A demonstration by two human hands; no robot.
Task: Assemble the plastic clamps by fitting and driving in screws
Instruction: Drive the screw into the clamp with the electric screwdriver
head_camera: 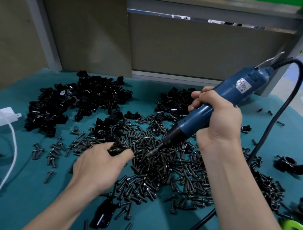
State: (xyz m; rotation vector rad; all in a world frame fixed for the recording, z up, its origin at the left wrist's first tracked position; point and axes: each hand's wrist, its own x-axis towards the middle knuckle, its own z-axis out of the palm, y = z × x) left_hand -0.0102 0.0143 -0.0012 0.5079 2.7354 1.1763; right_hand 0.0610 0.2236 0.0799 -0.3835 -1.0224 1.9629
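Head view, left grip (99,163) pinching clamp (115,149) over screw pile (168,171), right grip (217,118) clenching screwdriver (244,91), black cable (271,128) beside

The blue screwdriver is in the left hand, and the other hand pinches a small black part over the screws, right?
Not quite. The head view shows the blue screwdriver in the right hand; it is the left hand that pinches the small black part over the screws.

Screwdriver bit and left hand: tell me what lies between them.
In the head view, only loose screws from the pile fill the gap between the screwdriver bit and the left hand, which pinches a black part.
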